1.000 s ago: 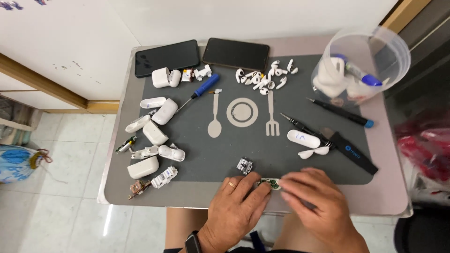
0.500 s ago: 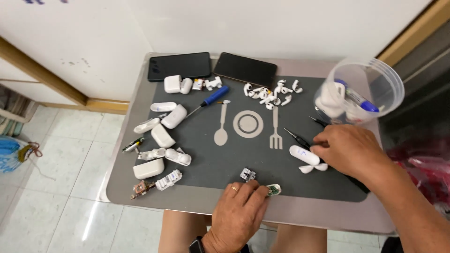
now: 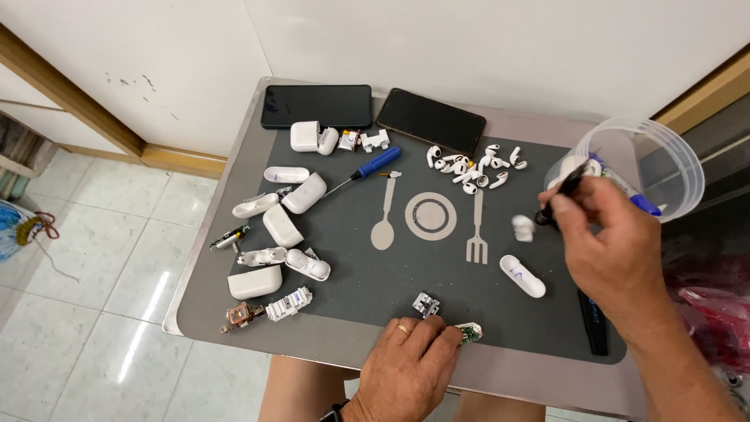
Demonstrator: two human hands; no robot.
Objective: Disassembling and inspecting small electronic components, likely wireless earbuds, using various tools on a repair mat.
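My left hand (image 3: 410, 367) rests on the near edge of the dark grey mat (image 3: 351, 273), its fingertips on a small green circuit board (image 3: 469, 334). My right hand (image 3: 609, 250) is raised over the right side of the mat, gripping a thin black tool (image 3: 564, 190) that points down and to the left. A white earbud piece (image 3: 522, 227), blurred, sits just left of the tool's tip. A white case half (image 3: 522, 276) lies below it. A small grey part (image 3: 426, 304) lies in front of my left hand.
A clear plastic tub (image 3: 652, 168) with parts stands at the right. Two dark phones (image 3: 316, 105) (image 3: 430, 120) lie at the back. A blue screwdriver (image 3: 373, 165), a heap of white earbuds (image 3: 473, 166) and several opened white cases (image 3: 281, 227) cover the mat. A black tool (image 3: 594, 319) lies at the right.
My right hand left my left hand, reached right, picked up the thin black tool and lifted it toward the tub. My left hand stays on the circuit board.
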